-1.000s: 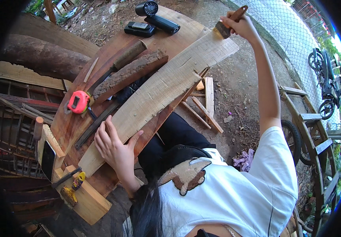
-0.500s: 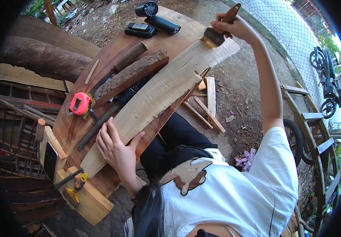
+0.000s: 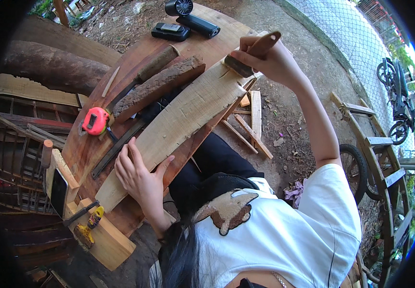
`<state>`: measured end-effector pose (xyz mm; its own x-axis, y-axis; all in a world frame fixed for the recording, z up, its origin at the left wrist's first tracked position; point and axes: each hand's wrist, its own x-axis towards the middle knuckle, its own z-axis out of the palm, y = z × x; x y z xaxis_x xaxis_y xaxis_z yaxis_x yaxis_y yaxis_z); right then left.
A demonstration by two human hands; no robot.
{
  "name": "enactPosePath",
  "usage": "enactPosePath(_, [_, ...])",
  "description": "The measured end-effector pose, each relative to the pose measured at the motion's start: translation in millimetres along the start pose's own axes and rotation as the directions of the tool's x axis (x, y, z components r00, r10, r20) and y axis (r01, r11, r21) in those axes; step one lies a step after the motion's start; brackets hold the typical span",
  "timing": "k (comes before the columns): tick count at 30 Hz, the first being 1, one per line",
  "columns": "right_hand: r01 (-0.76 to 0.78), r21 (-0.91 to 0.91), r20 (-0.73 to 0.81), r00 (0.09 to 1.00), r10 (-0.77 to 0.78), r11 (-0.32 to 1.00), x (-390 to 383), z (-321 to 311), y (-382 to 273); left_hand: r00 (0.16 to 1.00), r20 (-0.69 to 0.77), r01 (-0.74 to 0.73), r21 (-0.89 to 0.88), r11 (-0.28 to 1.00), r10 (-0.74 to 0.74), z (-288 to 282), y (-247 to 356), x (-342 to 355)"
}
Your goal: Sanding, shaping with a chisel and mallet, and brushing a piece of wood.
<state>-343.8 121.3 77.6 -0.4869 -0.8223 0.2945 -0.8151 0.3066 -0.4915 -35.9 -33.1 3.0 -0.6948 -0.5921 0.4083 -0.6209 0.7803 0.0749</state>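
Largest first: a wide wooden counter (image 3: 229,33), reddish brown, spreading from the lower left to the upper middle. Beyond its left edge, a thick log (image 3: 56,67).

Next in size, a long pale board (image 3: 183,113), lying slantwise on top of the counter, along the side nearest the body, from the lower left to the upper right. Alongside it to the left, apparently a touch apart, a rough bark-faced piece of wood (image 3: 159,86). Toward the counter's far edge, a black fan (image 3: 200,26).

Then two hands. Pressed over the near end of the board, the left hand (image 3: 140,177), fingers side by side, thumb spread away toward the opposite edge, not closed around anything. Over the far end, the right hand (image 3: 274,57), clamped on the handle of a flat brush (image 3: 239,66), bristle end down at the board.

Just changed: brush and right hand drawn from the far end down along the board, closer to the left hand. Left hand and board in much the same place. Judging from that, a lengthwise brushing stroke under way on a steadied board, with the nearer stretch not yet reached by it. Impossible to tell whether dry or wet bristles.

Smaller again, a pink tape measure (image 3: 95,121) on the counter; last, a thin pointed stick (image 3: 111,81).
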Motion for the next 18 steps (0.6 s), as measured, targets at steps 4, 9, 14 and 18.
enactPosePath(4, [-0.168,0.171,-0.076,0.980,0.183,0.971,-6,-15,27,1.000,-0.009,-0.011,-0.007,1.000,0.011,1,2,0])
enactPosePath(9, [-0.369,-0.026,-0.217,0.909,0.356,0.929,-3,-34,79,1.000,-0.015,-0.015,0.000,1.000,0.015,0,0,0])
enactPosePath(14, [-0.066,-0.124,-0.148,0.988,0.047,0.990,6,15,-9,1.000,-0.009,0.006,-0.029,1.000,-0.006,-1,-2,-1])
enactPosePath(18, [0.127,0.161,-0.204,0.975,-0.093,0.979,4,58,-60,1.000,0.017,0.014,-0.087,0.996,-0.012,0,-1,2])
